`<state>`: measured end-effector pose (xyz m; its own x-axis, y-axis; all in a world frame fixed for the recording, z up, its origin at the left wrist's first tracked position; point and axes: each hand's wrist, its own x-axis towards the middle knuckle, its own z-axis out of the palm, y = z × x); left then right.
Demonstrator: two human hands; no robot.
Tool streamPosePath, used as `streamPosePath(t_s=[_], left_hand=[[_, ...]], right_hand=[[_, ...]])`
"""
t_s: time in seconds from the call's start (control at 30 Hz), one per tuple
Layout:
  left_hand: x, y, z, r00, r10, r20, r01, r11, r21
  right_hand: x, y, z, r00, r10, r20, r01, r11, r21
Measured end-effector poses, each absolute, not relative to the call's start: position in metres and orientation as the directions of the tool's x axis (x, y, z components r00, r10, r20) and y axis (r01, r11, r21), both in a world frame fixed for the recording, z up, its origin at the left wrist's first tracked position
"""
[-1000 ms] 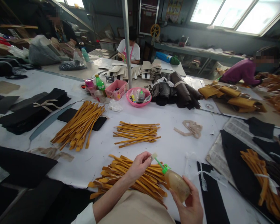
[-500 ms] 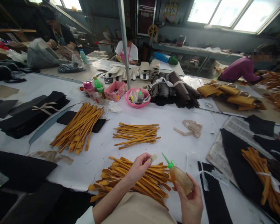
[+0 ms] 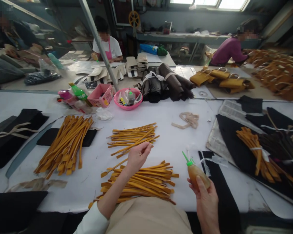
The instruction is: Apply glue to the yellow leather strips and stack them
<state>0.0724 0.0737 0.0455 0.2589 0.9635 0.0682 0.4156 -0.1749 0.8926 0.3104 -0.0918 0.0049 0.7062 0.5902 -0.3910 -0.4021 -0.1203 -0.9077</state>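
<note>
My left hand has moved forward, away from the nozzle, and the glue bottle has drawn back to the right. The bottle now sits tilted in my right hand, which is closed around its body, with the green nozzle pointing up and left and touching nothing. My left fingers are pinched together at the near edge of the middle bundle of strips. I cannot tell whether they grip a strip. The near pile of strips lies below my left wrist on the white desk. A pink bowl stands further back.
</note>
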Motion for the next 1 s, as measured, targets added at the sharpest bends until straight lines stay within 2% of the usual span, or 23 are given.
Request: streamPosePath(t_s=[0.1, 0.17, 0.27, 0.4, 0.5, 0.63, 0.77, 1.0], left_hand=[[0.096, 0.110, 0.022, 0.318, 0.941, 0.114, 0.512, -0.272, 0.815], [0.111, 0.125, 0.000, 0.351, 0.929, 0.114, 0.616, -0.321, 0.720], [0.129, 0.118, -0.035, 0.471, 0.881, -0.032, 0.713, -0.360, 0.601], [0.142, 0.063, -0.070, 0.658, 0.728, -0.193, 0.661, -0.437, 0.610], [0.147, 0.029, -0.082, 0.678, 0.697, -0.233, 0.668, -0.452, 0.591], [0.145, 0.020, -0.078, 0.660, 0.718, -0.221, 0.683, -0.451, 0.575], [0.132, 0.026, -0.062, 0.654, 0.741, -0.153, 0.650, -0.447, 0.615], [0.105, 0.023, -0.021, 0.534, 0.838, -0.112, 0.695, -0.359, 0.624]], right_hand=[[0.314, -0.092, 0.000, 0.712, 0.572, -0.408, -0.415, -0.127, -0.901], [0.317, -0.093, -0.002, 0.716, 0.560, -0.417, -0.420, -0.130, -0.898], [0.321, -0.094, -0.004, 0.729, 0.540, -0.422, -0.419, -0.136, -0.898], [0.323, -0.094, -0.008, 0.729, 0.526, -0.438, -0.423, -0.156, -0.892], [0.322, -0.091, -0.012, 0.714, 0.536, -0.450, -0.427, -0.175, -0.887], [0.319, -0.086, -0.013, 0.690, 0.567, -0.450, -0.423, -0.188, -0.886], [0.315, -0.083, -0.008, 0.681, 0.586, -0.440, -0.417, -0.184, -0.890], [0.304, -0.081, 0.003, 0.656, 0.614, -0.438, -0.428, -0.175, -0.887]])
